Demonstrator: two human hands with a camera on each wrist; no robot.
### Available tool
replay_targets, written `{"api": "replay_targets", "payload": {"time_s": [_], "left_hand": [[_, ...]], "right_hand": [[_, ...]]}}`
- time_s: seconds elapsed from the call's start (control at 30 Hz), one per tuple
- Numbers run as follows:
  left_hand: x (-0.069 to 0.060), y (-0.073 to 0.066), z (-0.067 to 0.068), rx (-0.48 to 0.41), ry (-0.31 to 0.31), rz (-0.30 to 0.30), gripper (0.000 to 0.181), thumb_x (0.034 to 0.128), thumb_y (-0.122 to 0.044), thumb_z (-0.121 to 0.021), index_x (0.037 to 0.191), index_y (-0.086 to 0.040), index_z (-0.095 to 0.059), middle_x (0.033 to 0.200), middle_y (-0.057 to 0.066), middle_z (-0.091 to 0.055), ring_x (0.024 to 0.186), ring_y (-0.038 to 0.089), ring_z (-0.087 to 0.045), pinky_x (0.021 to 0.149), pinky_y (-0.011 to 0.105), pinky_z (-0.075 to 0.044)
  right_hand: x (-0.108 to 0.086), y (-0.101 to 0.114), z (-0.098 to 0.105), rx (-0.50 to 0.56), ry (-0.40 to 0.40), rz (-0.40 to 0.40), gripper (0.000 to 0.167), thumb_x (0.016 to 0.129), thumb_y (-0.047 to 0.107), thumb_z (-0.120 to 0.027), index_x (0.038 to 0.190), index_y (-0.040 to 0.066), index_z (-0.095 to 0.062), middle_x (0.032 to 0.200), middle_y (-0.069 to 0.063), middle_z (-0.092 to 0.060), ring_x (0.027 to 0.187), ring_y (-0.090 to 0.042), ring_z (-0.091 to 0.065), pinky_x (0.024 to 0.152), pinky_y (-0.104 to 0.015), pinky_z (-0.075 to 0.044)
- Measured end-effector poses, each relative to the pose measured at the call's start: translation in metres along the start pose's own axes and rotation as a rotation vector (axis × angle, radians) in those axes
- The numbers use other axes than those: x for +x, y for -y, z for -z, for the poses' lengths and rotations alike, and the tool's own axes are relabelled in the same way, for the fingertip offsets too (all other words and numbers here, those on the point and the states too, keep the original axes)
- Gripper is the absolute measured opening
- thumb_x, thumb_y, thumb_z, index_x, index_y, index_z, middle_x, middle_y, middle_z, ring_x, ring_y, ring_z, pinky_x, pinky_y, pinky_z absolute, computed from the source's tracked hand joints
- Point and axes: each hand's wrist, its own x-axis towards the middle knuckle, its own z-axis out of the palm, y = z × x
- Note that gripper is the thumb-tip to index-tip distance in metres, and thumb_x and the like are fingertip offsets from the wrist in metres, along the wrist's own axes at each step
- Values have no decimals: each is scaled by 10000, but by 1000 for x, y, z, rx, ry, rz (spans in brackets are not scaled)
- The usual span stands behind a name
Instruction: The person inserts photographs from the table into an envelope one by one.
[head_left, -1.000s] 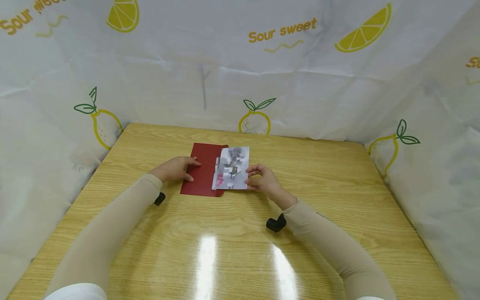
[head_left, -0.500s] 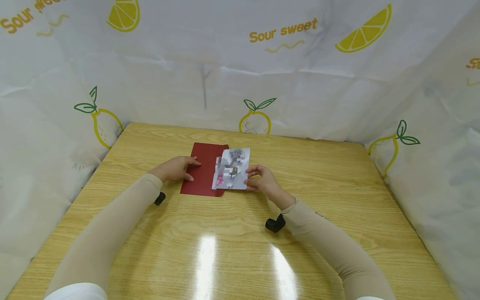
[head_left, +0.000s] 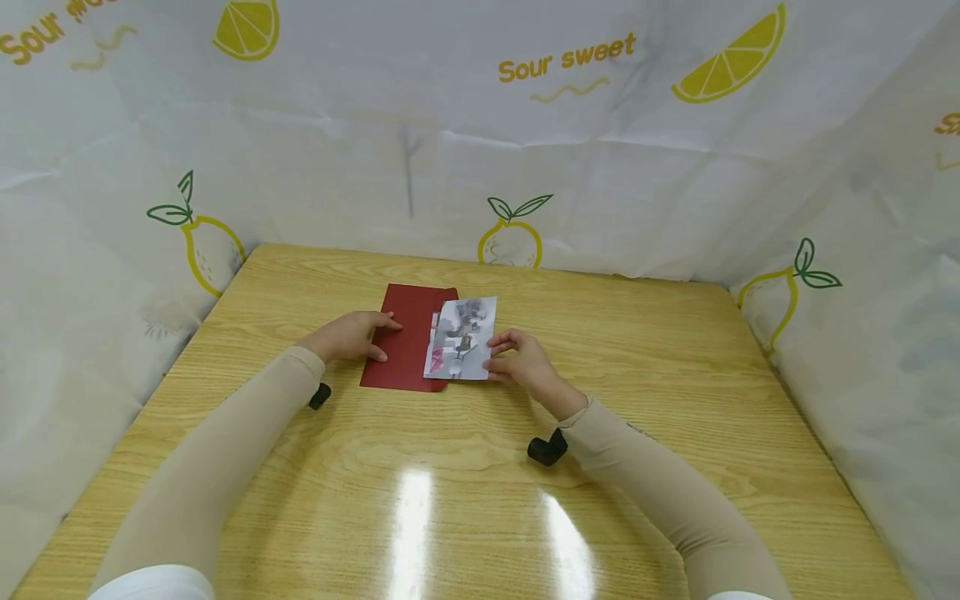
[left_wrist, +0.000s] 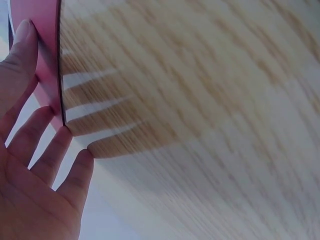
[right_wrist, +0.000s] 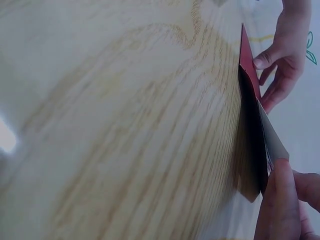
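Note:
A red envelope lies on the table, its flap side to the right. At its left part my left hand rests with thumb and forefinger on the red surface; in the left wrist view the other fingers reach down past its edge, fairly straight. My right hand pinches the right edge of a postcard printed with a grey and pink picture. The postcard overlaps the envelope's right side, tilted up from the table in the right wrist view. Another white card edge shows beneath the postcard.
The wooden table shines with two light reflections near the front. White cloth printed with lemons hangs behind and at both sides. Black wrist mounts stick out below the forearms.
My right hand has moved slightly left with the postcard, which now covers more of the white card edge at the envelope's opening. The left hand and envelope have stayed put.

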Motion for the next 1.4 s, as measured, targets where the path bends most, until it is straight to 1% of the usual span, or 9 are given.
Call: {"api": "replay_targets", "payload": {"time_s": [0.07, 0.27, 0.53, 0.67, 0.9, 1.17, 1.4], "left_hand": [[0, 0, 0, -4, 0, 5, 593, 842, -125, -752, 1386, -49, -529, 1542, 174, -342, 1435, 372, -288, 1154, 478, -311], [0, 0, 0, 12, -6, -7, 594, 838, -123, -755, 1383, -46, -531, 1535, 189, -348, 1429, 384, -293, 1150, 484, -315], [-1, -2, 1, 5, 0, -4, 593, 841, -114, -749, 1387, -45, -526, 1539, 191, -339, 1432, 391, -279, 1151, 488, -311], [-1, -2, 1, 5, 3, -5, 593, 842, -116, -749, 1388, -46, -526, 1540, 189, -338, 1432, 391, -279, 1154, 488, -305], [-1, -1, 1, 1, 5, -1, 594, 845, -125, -748, 1390, -51, -525, 1544, 183, -335, 1434, 387, -278, 1156, 485, -303], [-2, -3, 1, 19, 3, -1, 593, 845, -127, -748, 1389, -51, -526, 1538, 195, -339, 1425, 393, -292, 1156, 492, -300], [-2, -4, 1, 19, 2, 3, 593, 845, -128, -747, 1390, -51, -526, 1541, 197, -332, 1425, 394, -291, 1153, 491, -305]], "right_hand": [[0, 0, -1, 0, 3, -1, 367, 852, -115, -649, 1194, -58, -530, 1046, -134, -531, 750, -124, -624, 730, -281, -601], [1, 1, -3, 27, 6, -2, 361, 846, -136, -640, 1182, -66, -529, 1023, -118, -527, 736, -117, -618, 717, -278, -602], [2, 2, -6, 58, 15, -34, 345, 859, -125, -632, 1181, -58, -525, 1010, -111, -524, 724, -113, -612, 723, -274, -600], [3, 2, -9, 59, 26, -32, 357, 861, -123, -630, 1195, -71, -515, 1020, -119, -526, 740, -120, -604, 739, -278, -600], [6, 3, -13, 63, 21, -38, 350, 856, -132, -631, 1186, -70, -535, 996, -102, -535, 734, -124, -604, 736, -279, -601], [9, 7, -19, 30, 32, -30, 341, 857, -132, -630, 1182, -69, -546, 1016, -115, -530, 749, -121, -608, 737, -273, -599], [15, 9, -29, 26, 26, -45, 328, 852, -126, -641, 1162, -45, -572, 1016, -111, -537, 767, -144, -625, 759, -323, -603]]}}
